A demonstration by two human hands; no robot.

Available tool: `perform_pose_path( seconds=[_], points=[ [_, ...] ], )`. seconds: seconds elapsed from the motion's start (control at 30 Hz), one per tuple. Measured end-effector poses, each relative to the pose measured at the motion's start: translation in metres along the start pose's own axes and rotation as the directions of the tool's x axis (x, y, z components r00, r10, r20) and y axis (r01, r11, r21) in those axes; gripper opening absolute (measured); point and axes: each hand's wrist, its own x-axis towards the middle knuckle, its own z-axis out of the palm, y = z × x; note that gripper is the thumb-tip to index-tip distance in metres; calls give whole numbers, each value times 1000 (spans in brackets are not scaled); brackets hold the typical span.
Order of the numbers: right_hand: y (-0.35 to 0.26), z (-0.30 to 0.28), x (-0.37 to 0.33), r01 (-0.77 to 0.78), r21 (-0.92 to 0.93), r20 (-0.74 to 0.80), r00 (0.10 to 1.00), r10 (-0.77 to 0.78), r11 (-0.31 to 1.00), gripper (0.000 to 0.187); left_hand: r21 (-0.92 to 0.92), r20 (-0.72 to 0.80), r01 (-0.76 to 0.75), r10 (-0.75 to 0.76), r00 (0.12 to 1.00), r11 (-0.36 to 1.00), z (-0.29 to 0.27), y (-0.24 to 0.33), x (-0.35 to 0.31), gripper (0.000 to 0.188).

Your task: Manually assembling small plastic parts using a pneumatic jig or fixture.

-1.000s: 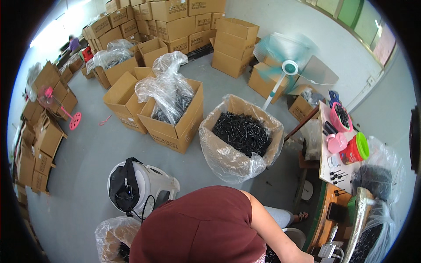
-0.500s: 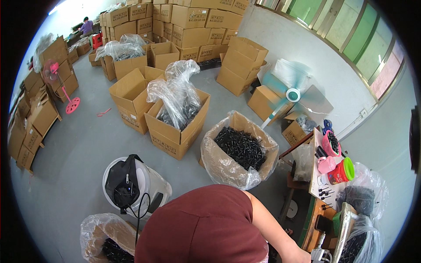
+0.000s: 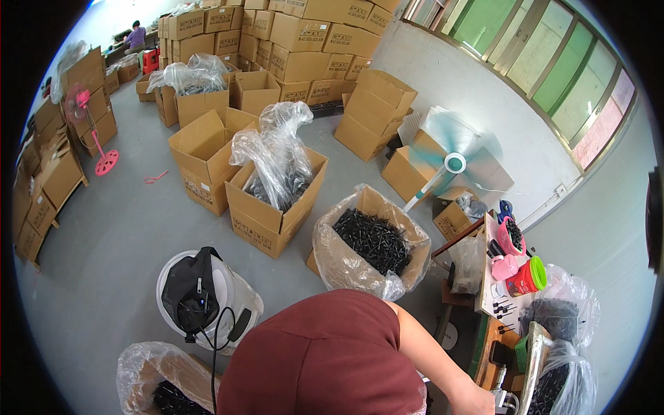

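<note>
My right arm reaches down to the lower right, and my right hand (image 3: pixel 476 402) is partly cut off by the bottom edge. Its fingers do not show, so whatever it may hold is hidden. Right beside it is a small silvery metal device (image 3: pixel 503 400) with a thin hose, at the wooden bench (image 3: pixel 490 339). My left hand is out of sight; the dark red shirt on my back fills the lower middle. On the white board (image 3: pixel 488 294) above the bench stand several small black stemmed parts (image 3: pixel 504 309). A dark phone-like slab (image 3: pixel 501 354) lies on the bench.
A lined carton (image 3: pixel 325 238) of black parts stands ahead, beside a bag-topped carton (image 3: pixel 257 228). A blurred fan (image 3: pixel 455 163) stands by the wall. Left of me are a white bucket (image 3: pixel 243 294) and a lined carton (image 3: pixel 131 373). A red tub (image 3: pixel 522 281) sits on the board.
The room has shifted slightly left in the picture. My right hand stays beside the metal device, with its fingers still out of sight.
</note>
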Motion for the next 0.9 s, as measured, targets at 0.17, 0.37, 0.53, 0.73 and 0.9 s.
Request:
perform_pose_path(
  seconds=[0.17, 0.37, 0.53, 0.73, 0.9],
  points=[
    [13, 1, -6, -19, -17, 18, 1000, 19, 1000, 38, -85, -15, -5, 4, 1000, 996, -4, -5, -7, 22],
    [60, 3, -25, -78, -77, 45, 996, 82, 994, 42, -190, -42, 64, -74, 996, 980, 3, -15, -19, 21],
    [128, 7, -70, -185, -157, 79, 977, 200, 970, 45, -325, 3, 139, -146, 989, 935, 18, -21, -28, 21],
    [203, 7, -140, -297, -278, 134, 930, 343, 913, 49, -503, 20, 160, -174, 985, 849, 39, -33, -42, 22],
    [224, 14, -171, -423, -239, 285, 830, 480, 874, 57, -695, 72, 214, -230, 970, 686, 52, -43, -43, 24]
  ],
)
